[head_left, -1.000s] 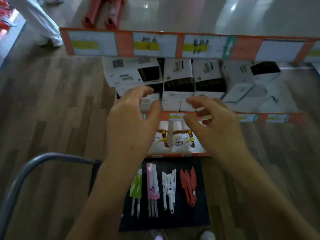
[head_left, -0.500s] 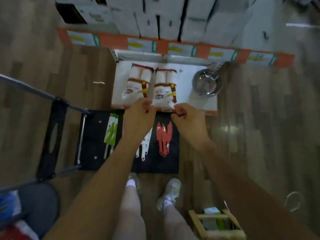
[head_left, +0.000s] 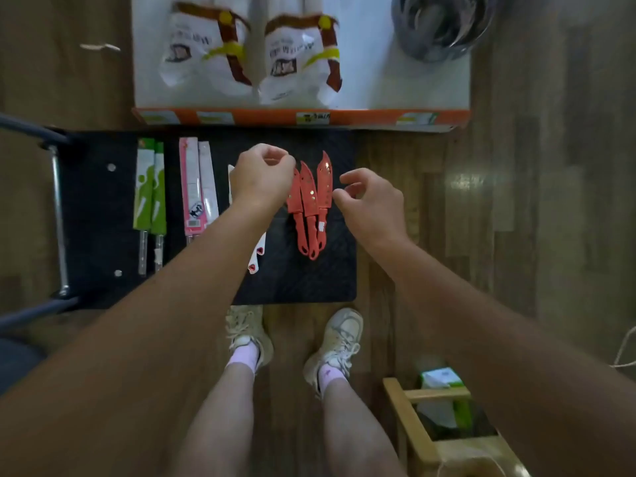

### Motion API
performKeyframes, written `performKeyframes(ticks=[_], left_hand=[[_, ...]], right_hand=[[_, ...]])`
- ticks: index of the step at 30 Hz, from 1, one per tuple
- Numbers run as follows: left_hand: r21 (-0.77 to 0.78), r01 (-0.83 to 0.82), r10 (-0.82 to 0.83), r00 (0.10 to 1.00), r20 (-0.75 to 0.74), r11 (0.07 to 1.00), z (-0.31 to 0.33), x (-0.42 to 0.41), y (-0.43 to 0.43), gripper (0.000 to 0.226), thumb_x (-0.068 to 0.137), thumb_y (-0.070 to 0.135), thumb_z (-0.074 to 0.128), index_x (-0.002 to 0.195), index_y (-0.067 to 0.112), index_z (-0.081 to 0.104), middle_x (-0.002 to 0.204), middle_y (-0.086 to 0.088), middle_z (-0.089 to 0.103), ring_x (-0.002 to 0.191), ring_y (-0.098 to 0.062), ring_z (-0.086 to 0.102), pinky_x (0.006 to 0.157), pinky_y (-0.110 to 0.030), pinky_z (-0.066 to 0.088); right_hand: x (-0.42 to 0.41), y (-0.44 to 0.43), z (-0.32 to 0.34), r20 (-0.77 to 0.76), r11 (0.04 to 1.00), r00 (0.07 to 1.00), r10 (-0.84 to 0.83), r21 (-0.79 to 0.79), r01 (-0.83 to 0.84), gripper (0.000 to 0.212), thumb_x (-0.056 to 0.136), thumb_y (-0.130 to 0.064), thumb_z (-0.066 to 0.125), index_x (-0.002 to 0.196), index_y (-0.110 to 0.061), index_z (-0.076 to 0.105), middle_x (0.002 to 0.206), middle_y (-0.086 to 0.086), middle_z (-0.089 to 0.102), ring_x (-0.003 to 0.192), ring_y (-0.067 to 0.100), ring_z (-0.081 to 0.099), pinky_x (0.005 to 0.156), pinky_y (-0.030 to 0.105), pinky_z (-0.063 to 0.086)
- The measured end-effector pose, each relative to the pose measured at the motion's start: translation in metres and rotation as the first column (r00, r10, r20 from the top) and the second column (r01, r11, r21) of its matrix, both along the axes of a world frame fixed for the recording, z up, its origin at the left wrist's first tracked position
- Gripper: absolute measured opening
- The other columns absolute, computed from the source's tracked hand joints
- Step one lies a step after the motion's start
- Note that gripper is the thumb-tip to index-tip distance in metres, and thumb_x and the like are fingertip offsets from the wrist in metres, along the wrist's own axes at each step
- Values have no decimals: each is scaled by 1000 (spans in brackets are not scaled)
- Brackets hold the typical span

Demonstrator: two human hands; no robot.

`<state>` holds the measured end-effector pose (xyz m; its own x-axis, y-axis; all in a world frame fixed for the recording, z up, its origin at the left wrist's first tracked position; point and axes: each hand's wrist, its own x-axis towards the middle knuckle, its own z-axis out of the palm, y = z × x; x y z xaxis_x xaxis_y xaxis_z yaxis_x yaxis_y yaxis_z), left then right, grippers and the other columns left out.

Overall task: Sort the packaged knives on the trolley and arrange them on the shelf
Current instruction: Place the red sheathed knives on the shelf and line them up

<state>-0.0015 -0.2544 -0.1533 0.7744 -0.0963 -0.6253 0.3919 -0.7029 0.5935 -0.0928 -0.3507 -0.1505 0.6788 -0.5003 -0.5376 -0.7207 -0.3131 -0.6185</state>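
Head view: left hand (head_left: pixel 262 179) and right hand (head_left: pixel 373 204) flank three red plastic knives (head_left: pixel 310 201) on black trolley deck (head_left: pixel 296 280) — fingers curled, holding nothing; left touches knives.

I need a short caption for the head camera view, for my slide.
Both hands, left hand and right hand, hover over red knives on the trolley.

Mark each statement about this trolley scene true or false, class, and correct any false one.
1. Three red knives lie together on the black trolley deck. True.
2. The right hand grips a green knife. False: it hovers empty beside the red knives.
3. The green-packaged knives lie left of the pink-packaged knives. True.
4. The metal bowl sits on the trolley. False: it sits on the white shelf.
5. The left hand is above the trolley. True.
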Motion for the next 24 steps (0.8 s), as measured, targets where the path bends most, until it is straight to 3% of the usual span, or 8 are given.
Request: performKeyframes(ticks=[5, 10, 13, 17, 20, 24], left_hand=[[16, 2, -1, 999, -53, 1000, -102, -12, 4, 10, 88, 24, 53, 95, 22, 60, 96, 5, 60, 91, -14, 59, 74, -27, 49], [67, -84, 91, 988, -122, 994, -194, -29, 16, 11, 86, 25, 56, 93, 18, 62, 83, 4, 60, 86, -15, 60, 80, -32, 54], [95, -58, 70, 990, -124, 994, -237, -43, 23, 15, 83, 28, 61, 94, 18, 57, 100, -2, 63, 95, -19, 61, 86, -36, 53], [136, -33, 38, 999, -38, 990, -275, -56, 27, 30, 77, 31, 67, 100, 17, 52, 108, -4, 63, 100, -21, 60, 90, -36, 49], [130, -30, 17, 995, 95, 991, -287, -64, 25, 33, 76, 34, 67, 94, 17, 46, 106, -7, 61, 97, -22, 59, 88, -37, 48], [106, -51, 32, 985, 172, 993, -287, -68, 25, 33, 77, 32, 68, 100, 13, 55, 98, -2, 64, 97, -20, 61, 88, -34, 47]], right_hand=[[-7, 2, -96, -57, 997, 996, -62, 41, 65, 27, 90, -24, 56, 115, -16, 59, 112, -2, 62, 89, 3, 52, 67, 11, 40], [-24, 4, -183, -176, 997, 983, -43, 59, 54, 26, 89, -29, 58, 110, -14, 62, 110, 1, 63, 93, 10, 58, 79, 23, 48], [-32, 7, -224, -205, 999, 979, -16, 32, 23, 32, 87, -31, 60, 114, -13, 60, 112, 2, 62, 94, 11, 56, 76, 22, 45], [-29, 12, -261, -204, 999, 978, -54, -12, 53, 37, 85, -36, 63, 112, -13, 58, 105, 1, 59, 85, 9, 52, 68, 20, 40], [-29, 18, -277, -136, 995, 987, -88, -63, 80, 28, 84, -36, 62, 102, -14, 58, 92, -4, 56, 72, 4, 50, 55, 12, 36], [-32, 30, -285, -63, 991, 990, -129, -53, 126, 24, 86, -36, 59, 99, -16, 60, 89, -6, 59, 64, -2, 51, 46, 5, 38]])
